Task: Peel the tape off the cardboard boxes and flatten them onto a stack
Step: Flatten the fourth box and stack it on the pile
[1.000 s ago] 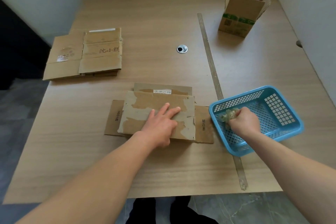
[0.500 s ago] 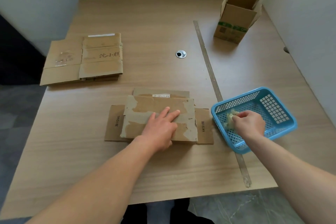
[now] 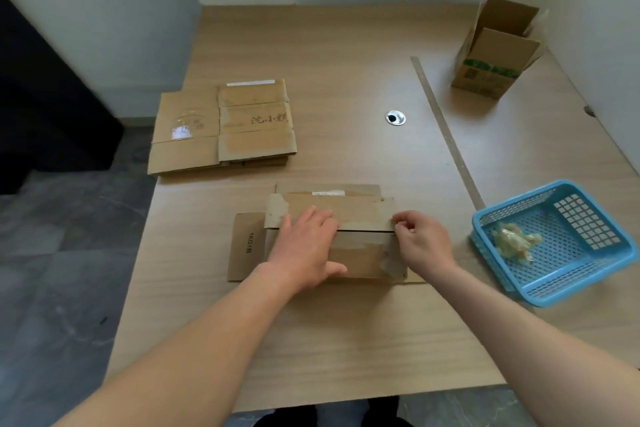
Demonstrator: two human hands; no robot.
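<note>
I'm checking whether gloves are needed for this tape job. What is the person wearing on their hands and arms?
Nothing: the left hand and the right hand are ungloved, both forearms bare to the frame's edge, no sleeve in view. No watch, bracelet or ring shows on the wrists or visible fingers.

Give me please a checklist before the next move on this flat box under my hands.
1. Left hand presses the flat box down: ok.
2. Right hand has a tape end pinched at the box's right edge: cannot tell.
3. Blue basket, holding the tape wad, stands right of the box: ok.
4. Stack lies flat, far left: ok.
5. Upright box flattened: not ok.
</note>
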